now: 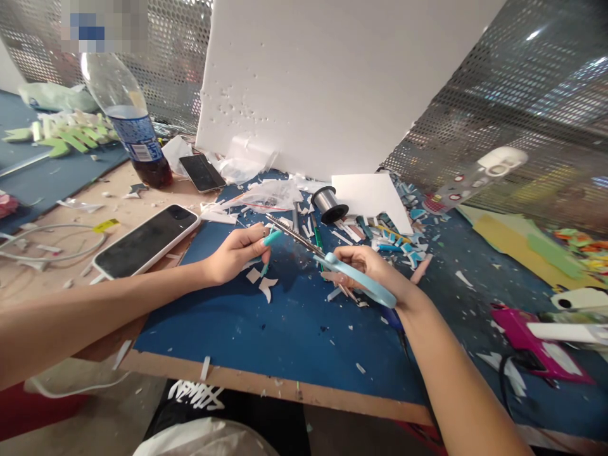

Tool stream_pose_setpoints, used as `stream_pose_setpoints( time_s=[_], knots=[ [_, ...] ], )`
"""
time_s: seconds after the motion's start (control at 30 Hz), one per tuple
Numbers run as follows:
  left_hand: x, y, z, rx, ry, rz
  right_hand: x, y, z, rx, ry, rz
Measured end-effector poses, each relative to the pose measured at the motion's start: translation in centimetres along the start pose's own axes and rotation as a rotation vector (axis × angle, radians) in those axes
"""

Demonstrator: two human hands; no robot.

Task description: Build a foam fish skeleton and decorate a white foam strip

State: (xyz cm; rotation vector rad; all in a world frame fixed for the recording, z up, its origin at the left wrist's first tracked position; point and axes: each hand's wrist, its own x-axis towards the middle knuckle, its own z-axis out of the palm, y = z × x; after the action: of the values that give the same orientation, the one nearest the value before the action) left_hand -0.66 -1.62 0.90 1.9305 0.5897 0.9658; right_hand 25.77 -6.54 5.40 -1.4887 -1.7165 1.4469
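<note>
Meanwhile, metal-bladed scissors (332, 259) snip a thin teal strip (272, 238).

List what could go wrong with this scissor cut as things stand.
1. The left hand pinches a small teal piece right at the tips of the scissors held by the right hand; fingertips could get nicked.
2. Such a tiny piece may slip and vanish among the scraps on the blue mat.

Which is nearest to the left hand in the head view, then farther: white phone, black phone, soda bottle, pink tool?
1. White phone, just left of the left hand.
2. Black phone, behind it.
3. Soda bottle, back left.
4. Pink tool, far right.
</note>
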Motion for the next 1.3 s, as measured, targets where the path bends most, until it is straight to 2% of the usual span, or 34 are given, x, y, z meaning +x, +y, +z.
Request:
stream_pose_setpoints(
  time_s=[1.3],
  knots=[
    [0.0,-0.1,0.0,-0.021,-0.018,0.009,0.4,1.3,-0.5,0.012,-0.040,-0.020]
  ],
)
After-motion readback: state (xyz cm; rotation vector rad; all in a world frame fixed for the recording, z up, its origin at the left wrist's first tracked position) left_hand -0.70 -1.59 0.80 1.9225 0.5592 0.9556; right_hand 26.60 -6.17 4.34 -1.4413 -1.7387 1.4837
